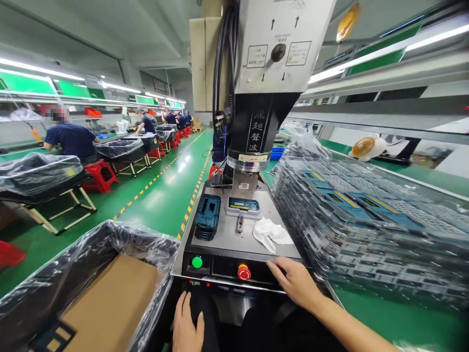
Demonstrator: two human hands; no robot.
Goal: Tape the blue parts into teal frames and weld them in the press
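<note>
My right hand [296, 279] lies flat with fingers together on the front right edge of the welding machine's control panel, next to the red stop button [244, 272]. My left hand [187, 326] rests open, palm down, on my dark lap below the panel. A green button [197, 262] sits at the panel's left. On the steel base plate [227, 233] lie a blue plastic housing [207, 215], a part seated in the fixture [243, 205] under the press head [248, 161], and a white crumpled cloth [270, 233].
Tall stacks of clear trays with blue parts [351, 215] stand to the right on a green bench. A plastic-lined bin with cardboard [106, 298] sits at lower left. Seated workers [71, 139] line benches across a green aisle at left.
</note>
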